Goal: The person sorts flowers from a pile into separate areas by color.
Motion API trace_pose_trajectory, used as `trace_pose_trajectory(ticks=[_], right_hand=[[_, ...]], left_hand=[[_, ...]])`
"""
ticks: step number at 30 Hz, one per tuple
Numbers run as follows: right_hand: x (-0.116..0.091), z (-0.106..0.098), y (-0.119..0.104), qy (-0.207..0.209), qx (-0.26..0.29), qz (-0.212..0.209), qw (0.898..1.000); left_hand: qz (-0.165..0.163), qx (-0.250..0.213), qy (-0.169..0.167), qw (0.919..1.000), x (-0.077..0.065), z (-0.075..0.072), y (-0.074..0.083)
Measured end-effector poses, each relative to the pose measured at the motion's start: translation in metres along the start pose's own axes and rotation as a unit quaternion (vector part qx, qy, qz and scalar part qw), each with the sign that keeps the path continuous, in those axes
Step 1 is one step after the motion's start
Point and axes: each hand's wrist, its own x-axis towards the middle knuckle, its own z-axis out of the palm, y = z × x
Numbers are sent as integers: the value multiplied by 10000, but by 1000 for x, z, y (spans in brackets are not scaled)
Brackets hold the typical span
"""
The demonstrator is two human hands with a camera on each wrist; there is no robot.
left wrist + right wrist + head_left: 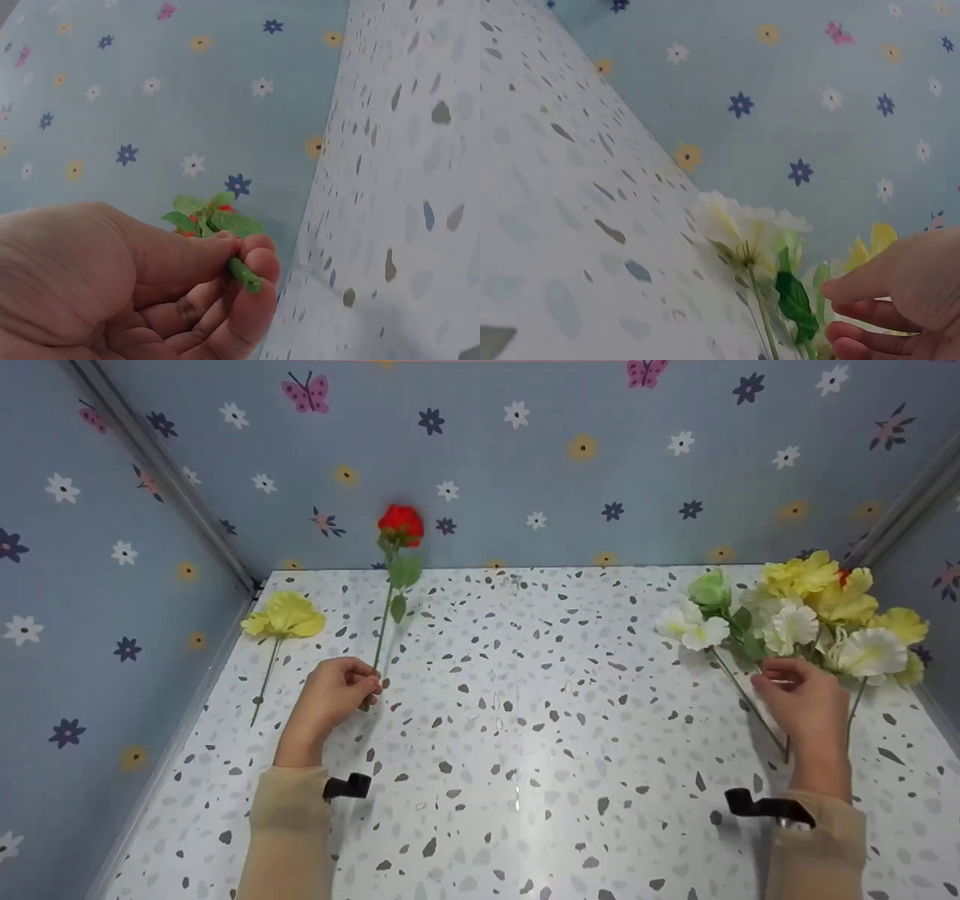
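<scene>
A flower-printed wall (510, 457) runs across the far side at twelve o'clock, above a speckled tabletop (517, 780). A heap of yellow and white flowers (844, 604) lies at two o'clock on it. The right hand (810, 701) curves thumb and fingers beside that heap; whether they grip a stem I cannot tell. At ten o'clock, the left hand (334, 697) pinches a red rose (403, 570) low on its stem, bloom toward half past twelve. A lone yellow flower (289, 616) lies at the left hand's eleven o'clock.
</scene>
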Motion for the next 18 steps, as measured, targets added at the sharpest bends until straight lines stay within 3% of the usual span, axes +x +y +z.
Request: trace_pose_trajectory(ticks=[6,18], right_hand=[[0,5,15,-547,-158,-192,9982],[3,15,12,-640,-437,-437,9960]], left_hand=[[-458,443,100,9979,4,-7,-22],[-953,1013,-84,9902,1,-12,-25]])
